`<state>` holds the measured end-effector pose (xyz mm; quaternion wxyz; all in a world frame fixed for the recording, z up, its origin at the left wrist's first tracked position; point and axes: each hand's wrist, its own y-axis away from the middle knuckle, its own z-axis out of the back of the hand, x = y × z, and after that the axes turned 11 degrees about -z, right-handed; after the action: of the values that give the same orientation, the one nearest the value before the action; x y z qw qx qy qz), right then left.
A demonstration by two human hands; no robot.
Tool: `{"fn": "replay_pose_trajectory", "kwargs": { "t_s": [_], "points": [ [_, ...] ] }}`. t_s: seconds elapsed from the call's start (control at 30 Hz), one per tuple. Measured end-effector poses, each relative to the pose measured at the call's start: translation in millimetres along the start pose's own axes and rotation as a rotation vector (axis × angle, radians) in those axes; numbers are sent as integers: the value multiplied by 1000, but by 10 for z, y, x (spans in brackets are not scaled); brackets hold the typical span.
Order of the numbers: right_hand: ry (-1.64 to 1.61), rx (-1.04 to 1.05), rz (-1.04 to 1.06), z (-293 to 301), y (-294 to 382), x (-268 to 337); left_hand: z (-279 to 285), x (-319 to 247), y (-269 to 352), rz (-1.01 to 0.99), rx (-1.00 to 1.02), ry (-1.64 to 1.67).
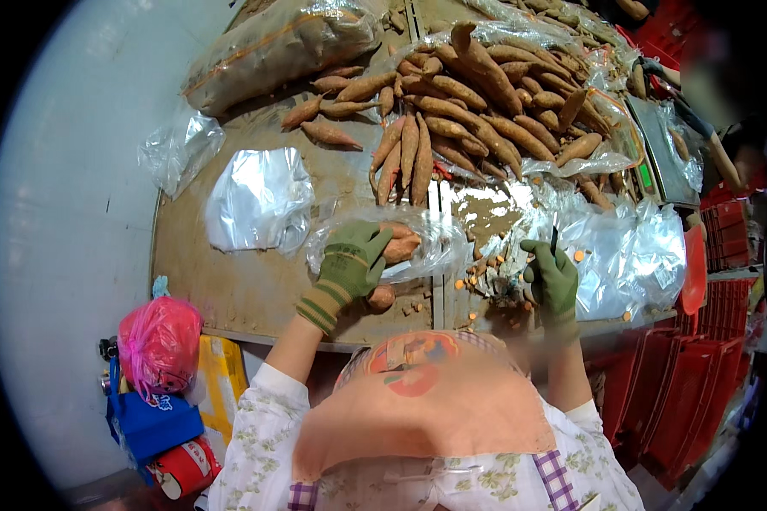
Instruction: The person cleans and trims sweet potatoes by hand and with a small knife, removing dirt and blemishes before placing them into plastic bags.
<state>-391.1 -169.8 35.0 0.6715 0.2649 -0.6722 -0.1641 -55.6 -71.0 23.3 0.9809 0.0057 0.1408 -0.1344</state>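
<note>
My left hand (353,262), in a green work glove, rests on a clear plastic bag (444,246) and touches the sweet potatoes (400,246) lying on it. My right hand (553,278), gloved alike, grips a small dark-bladed knife (554,233) with the blade pointing up. A single round sweet potato (381,297) lies just below my left wrist. Beyond both hands rises a large heap of long sweet potatoes (479,121). Small orange cut-off ends (500,260) lie scattered between my hands.
Stacks of clear bags lie at left (259,198) and right (626,262). A full sack (281,51) lies at the back left. A scale (661,150) stands at right, near a co-worker's gloved hand (693,115). Red crates (690,402) stand below the table's right edge.
</note>
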Motion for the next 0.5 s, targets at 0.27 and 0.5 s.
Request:
{"fn": "replay_pose_trajectory", "kwargs": {
  "t_s": [0.27,0.5],
  "points": [
    [-27,-82,58,102,-82,-95,241,119,-811,191,-295,192],
    [180,-65,346,-117,41,-82,-519,716,-1449,252,-583,457]
  ]
}}
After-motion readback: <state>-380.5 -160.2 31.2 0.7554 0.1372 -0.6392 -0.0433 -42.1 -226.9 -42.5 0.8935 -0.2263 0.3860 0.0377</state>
